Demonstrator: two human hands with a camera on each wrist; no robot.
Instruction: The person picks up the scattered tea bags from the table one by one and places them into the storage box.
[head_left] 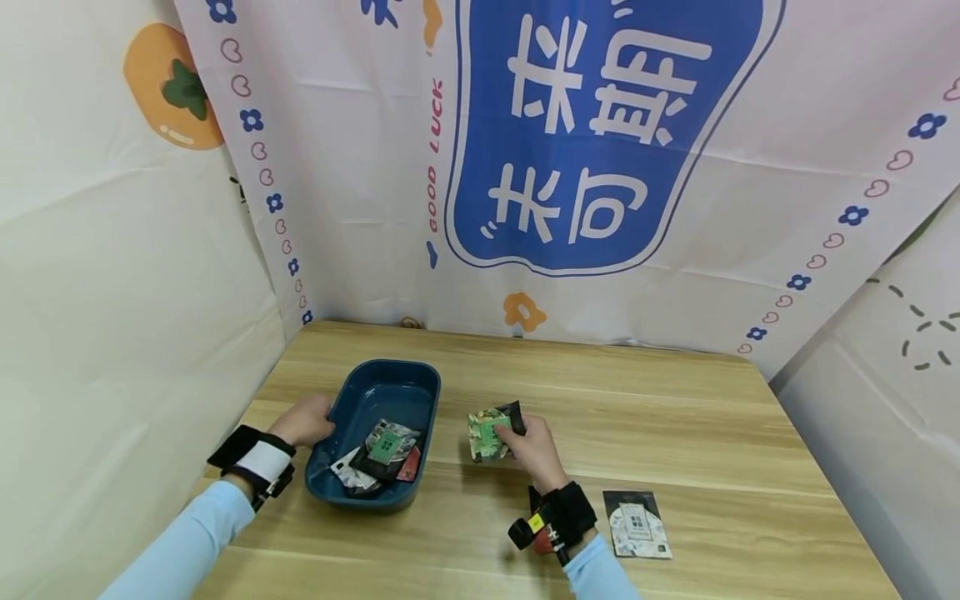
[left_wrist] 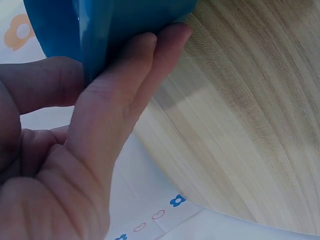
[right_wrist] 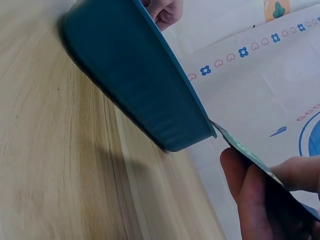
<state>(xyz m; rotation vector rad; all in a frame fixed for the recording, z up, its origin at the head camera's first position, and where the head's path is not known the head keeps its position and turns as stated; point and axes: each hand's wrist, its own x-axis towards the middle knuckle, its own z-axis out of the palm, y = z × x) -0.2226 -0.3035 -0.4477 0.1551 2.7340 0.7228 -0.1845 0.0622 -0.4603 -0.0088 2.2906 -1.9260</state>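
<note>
Pinching a green-patterned sachet (head_left: 486, 437) in its fingers, the right hand (head_left: 538, 450) holds it over the counter (head_left: 675, 425), beside the dark-blue bin (head_left: 392, 402). The left hand (head_left: 303, 422) grips the bin's left rim with its fingers. Several sachets (head_left: 384, 448) lie inside, and a black-and-white sachet (head_left: 637, 525) lies flat on the counter.

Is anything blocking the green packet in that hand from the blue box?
Nothing loose shows between the green packet, pinched in the right hand, and the blue box; only the box's own right wall stands there.
</note>
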